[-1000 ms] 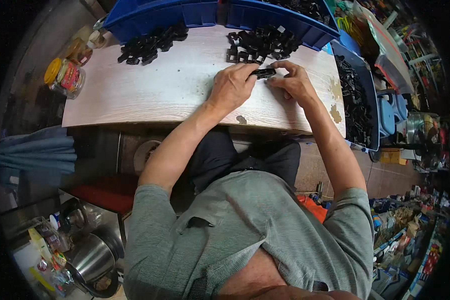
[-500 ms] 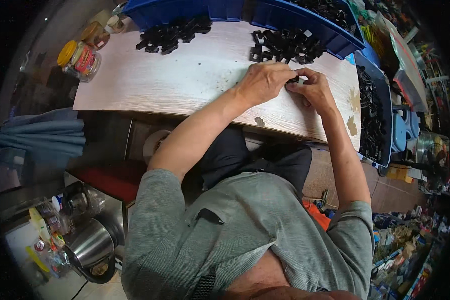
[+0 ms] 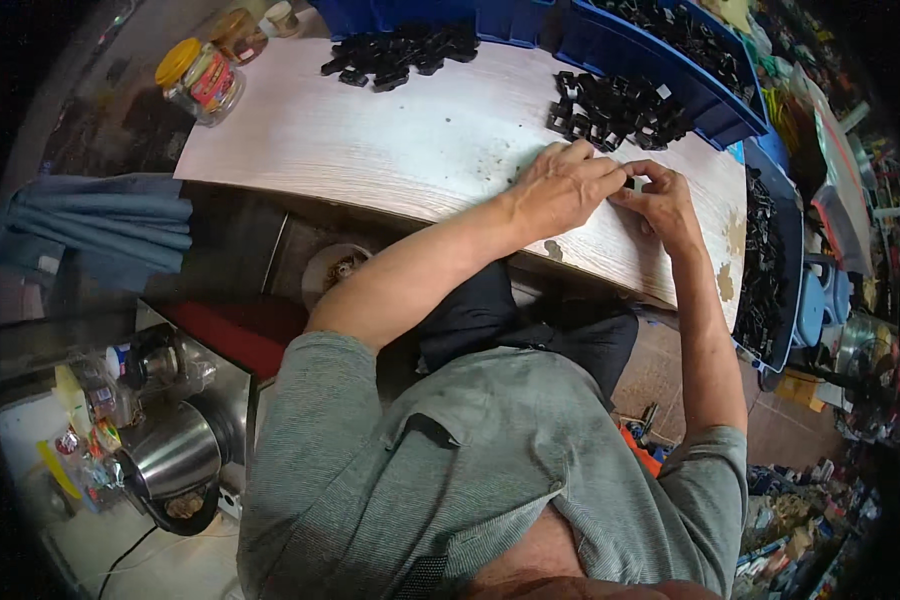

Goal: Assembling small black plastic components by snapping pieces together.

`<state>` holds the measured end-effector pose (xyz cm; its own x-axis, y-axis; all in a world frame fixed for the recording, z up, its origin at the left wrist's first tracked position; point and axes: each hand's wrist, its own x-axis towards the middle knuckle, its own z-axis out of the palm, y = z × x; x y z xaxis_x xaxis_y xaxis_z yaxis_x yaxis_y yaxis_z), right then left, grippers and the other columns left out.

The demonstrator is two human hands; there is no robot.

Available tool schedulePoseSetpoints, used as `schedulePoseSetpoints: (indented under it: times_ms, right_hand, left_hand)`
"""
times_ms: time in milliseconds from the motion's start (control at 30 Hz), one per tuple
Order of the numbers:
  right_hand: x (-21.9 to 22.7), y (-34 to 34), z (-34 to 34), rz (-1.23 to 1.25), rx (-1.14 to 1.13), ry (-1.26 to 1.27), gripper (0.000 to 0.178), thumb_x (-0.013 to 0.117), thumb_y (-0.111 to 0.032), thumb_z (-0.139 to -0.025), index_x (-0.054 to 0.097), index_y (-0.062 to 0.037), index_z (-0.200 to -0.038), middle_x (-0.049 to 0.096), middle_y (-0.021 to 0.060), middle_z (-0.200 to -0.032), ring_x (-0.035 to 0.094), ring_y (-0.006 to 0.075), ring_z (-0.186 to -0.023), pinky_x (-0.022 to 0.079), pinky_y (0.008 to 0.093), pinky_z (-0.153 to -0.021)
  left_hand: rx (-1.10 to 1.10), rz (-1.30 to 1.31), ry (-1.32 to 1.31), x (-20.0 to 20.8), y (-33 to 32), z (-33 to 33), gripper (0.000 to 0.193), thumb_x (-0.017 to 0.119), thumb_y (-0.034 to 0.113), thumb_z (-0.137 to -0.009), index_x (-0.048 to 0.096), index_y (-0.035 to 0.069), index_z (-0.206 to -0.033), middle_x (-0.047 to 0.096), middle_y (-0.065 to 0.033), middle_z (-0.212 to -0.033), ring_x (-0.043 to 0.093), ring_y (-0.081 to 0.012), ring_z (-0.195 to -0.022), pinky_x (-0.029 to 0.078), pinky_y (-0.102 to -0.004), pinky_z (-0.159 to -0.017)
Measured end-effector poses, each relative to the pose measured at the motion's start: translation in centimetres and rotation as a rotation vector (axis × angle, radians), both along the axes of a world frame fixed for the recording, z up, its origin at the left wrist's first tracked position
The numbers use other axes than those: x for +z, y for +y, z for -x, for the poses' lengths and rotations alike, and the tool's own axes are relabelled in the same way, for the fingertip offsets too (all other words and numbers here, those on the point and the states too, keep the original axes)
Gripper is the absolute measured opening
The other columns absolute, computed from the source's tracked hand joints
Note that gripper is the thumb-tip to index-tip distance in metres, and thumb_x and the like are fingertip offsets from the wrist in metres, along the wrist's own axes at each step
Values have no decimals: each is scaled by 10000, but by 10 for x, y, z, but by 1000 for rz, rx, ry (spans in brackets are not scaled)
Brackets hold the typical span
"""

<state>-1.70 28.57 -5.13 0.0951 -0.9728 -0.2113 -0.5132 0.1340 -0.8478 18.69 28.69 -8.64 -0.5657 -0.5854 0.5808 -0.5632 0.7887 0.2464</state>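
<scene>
1. Small black plastic part (image 3: 629, 183): up between my two hands' fingertips, over the right half of the table, just on my side of the right-hand pile. Mostly hidden by fingers; can't make out its shape.
2. My right hand (image 3: 662, 200): thumb and index curved toward each other, pinching the part between their tips. Other fingers curled under, detail unclear.
3. My left hand (image 3: 575, 185): back up, fingers bent and close together, tips at the part's left side. Can't tell whether they grip it or only touch it.
4. Right-hand pile of black parts (image 3: 620, 110): loose heap just beyond my hands; some pieces show square openings, one pale spot among them.
5. Left-hand pile of black parts (image 3: 405, 55): smaller, at the far edge, well apart from the other heap.
6. Table (image 3: 370, 130): pale wood-grain top, dark specks left of my hands, surface worn off in brownish patches near the right end and front edge.
7. Right blue bin (image 3: 660, 70): behind the right-hand pile, black parts inside. Left blue bin (image 3: 430, 22): behind the left-hand pile, contents out of view.
8. Blue crate (image 3: 792, 250): beside the table's right end, filled with black parts.
9. Clear jar with yellow lid (image 3: 205, 85): far left corner of the table, more containers behind it.
10. Lower left, off the table: blue cloth (image 3: 100, 225), red seat (image 3: 230, 340), steel pot (image 3: 180, 450).
</scene>
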Motion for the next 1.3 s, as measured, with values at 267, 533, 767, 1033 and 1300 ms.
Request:
schedulePoseSetpoints:
  times_ms: [267,533,767,1033,1300]
  right_hand:
    - [3,16,9,-69,-315,-322,217,812,-143,-821,668,-62,-962,527,-25,-597,417,76,-439,357,264,-413]
    - [16,15,111,173,-814,-372,297,821,-208,-813,722,-39,-1037,474,-20,-623,536,139,-501,546,332,-482]
    - [12,0,90,124,-670,-289,524,813,-148,-806,641,-79,-1296,613,59,-753,617,188,-545,598,370,-516]
    - [-24,-53,55,213,-257,-12,595,795,-109,-807,612,-92,-1372,616,41,-694,573,156,-490,505,335,-442]
    - [-25,-63,49,208,-265,301,490,845,-201,-790,687,-152,-1250,614,38,-628,551,137,-464,448,325,-389]
  left_hand:
    - [622,164,188,6,-31,-135,265,639,118,-912,701,36,-1157,691,-182,-1167,620,-350,-1118,505,-443,-960]
    - [779,114,-109,-12,-42,-183,256,583,122,-949,747,72,-1139,718,-137,-1122,668,-347,-994,545,-449,-868]
    - [532,20,-92,1,-24,-126,286,612,97,-908,745,114,-1161,718,-129,-928,676,-340,-891,553,-442,-749]
    - [390,-119,-294,16,-37,-91,306,566,101,-865,722,27,-1118,699,-218,-800,697,-374,-751,571,-489,-705]
    - [332,-216,-299,29,-32,-92,227,623,108,-879,717,23,-1066,714,-221,-869,702,-376,-832,572,-473,-760]
